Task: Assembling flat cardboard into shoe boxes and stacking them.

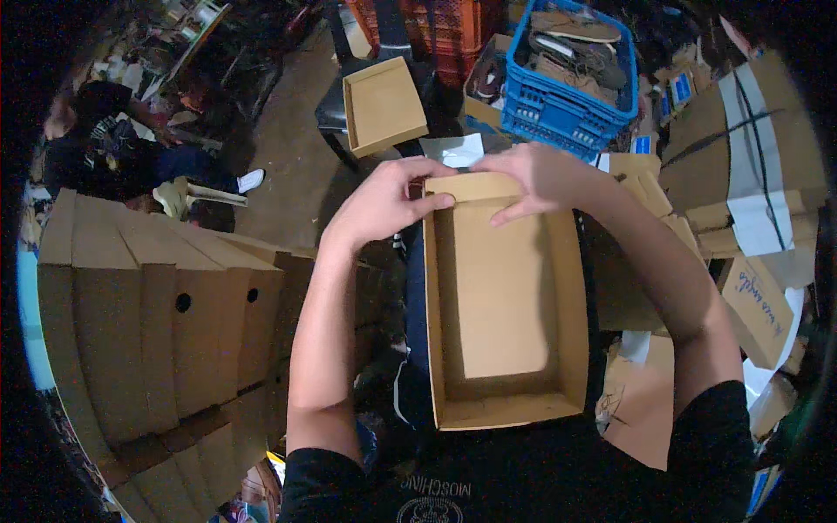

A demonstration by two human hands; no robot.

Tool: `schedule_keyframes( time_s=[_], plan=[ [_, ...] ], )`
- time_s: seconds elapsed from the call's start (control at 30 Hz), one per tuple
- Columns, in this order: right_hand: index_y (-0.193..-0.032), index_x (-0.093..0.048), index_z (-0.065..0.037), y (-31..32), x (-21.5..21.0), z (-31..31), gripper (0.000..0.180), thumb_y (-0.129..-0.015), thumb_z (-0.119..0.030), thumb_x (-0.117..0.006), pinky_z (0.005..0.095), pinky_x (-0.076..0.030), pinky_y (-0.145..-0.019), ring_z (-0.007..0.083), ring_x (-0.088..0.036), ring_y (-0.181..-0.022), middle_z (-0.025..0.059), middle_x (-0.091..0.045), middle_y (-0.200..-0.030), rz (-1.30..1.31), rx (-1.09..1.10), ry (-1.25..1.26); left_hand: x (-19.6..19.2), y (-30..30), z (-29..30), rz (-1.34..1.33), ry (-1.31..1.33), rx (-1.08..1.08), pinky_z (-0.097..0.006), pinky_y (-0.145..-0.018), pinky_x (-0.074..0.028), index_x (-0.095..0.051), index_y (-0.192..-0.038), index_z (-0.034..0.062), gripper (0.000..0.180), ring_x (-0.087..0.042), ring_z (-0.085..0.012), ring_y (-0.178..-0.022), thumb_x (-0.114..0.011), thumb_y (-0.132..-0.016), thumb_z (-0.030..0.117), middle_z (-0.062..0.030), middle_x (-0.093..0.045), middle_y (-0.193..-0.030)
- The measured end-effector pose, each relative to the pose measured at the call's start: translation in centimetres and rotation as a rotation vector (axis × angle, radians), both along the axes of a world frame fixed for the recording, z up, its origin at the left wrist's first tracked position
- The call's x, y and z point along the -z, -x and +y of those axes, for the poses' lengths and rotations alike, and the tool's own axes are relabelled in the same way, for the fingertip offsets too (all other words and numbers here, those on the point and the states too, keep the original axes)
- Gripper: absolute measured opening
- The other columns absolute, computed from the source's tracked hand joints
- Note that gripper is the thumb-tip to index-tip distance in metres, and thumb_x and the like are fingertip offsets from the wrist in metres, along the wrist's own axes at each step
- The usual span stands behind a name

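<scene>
An open brown cardboard box [501, 305], long and shallow, rests on my lap with its inside facing up. My left hand [397, 196] pinches the far left corner, thumb inside the wall and fingers outside. At the far right corner my right hand [540, 179] grips the same far wall, its thumb reaching into the box and its other fingers over the outer side, partly hidden. Between the two hands the far wall shows a folded-over flap. Nothing lies inside the box; a shadow falls along its left side and near end.
A shallow cardboard lid [384, 105] sits on a dark chair ahead. Beyond it stand a blue crate [571, 78] full of shoes and a red crate [449, 35]. Stacked cardboard boxes [113, 322] line my left; taped cartons [741, 157] stand right. Another person [113, 157] sits far left.
</scene>
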State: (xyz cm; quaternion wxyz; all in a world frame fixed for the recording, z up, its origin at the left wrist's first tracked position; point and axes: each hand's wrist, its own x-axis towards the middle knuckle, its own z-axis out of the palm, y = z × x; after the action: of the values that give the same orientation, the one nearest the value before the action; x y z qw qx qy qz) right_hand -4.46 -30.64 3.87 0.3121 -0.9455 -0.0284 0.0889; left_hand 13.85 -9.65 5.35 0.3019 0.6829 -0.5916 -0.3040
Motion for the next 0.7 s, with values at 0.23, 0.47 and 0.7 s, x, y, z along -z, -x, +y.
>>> schedule_keyframes(
  time_s=[0.23,0.47,0.7],
  plan=[
    [-0.127,-0.052,-0.008,-0.2,3.5,1.4,0.05,-0.079,-0.004,-0.069,0.0498,-0.054,-0.084,0.0386,-0.068,-0.1,0.0173,-0.069,-0.103,-0.424,0.194,0.481,1.3,-1.3,-0.1,0.143,0.013,-0.031,-0.028,-0.073,-0.049,-0.073,-0.113,0.004,0.028,-0.059,-0.0094,-0.084,-0.08,-0.089,0.016,-0.0007,-0.069,-0.091],
    [-0.124,-0.058,-0.004,-0.9,1.6,1.6,0.041,-0.087,-0.018,-0.07,0.0469,-0.057,-0.086,0.0353,-0.07,-0.104,0.0164,-0.072,-0.103,-0.225,0.188,0.497,0.3,-0.8,-1.8,-0.171,0.017,0.025,-0.031,-0.077,-0.052,-0.067,-0.111,-0.0016,0.032,-0.061,-0.014,-0.082,-0.081,-0.086,0.012,-0.0064,-0.069,-0.089],
    [-0.118,-0.062,-0.006,-1.8,1.9,2.1,0.05,-0.092,-0.047,-0.07,0.0502,-0.057,-0.086,0.0395,-0.071,-0.098,0.0176,-0.072,-0.102,-0.283,0.13,0.319,0.5,-0.2,-2.0,-0.462,0.071,0.097,-0.041,-0.093,-0.054,-0.067,-0.122,-0.0016,0.042,-0.068,-0.0389,-0.107,-0.079,-0.088,0.018,-0.0223,-0.071,-0.114]
  ],
)
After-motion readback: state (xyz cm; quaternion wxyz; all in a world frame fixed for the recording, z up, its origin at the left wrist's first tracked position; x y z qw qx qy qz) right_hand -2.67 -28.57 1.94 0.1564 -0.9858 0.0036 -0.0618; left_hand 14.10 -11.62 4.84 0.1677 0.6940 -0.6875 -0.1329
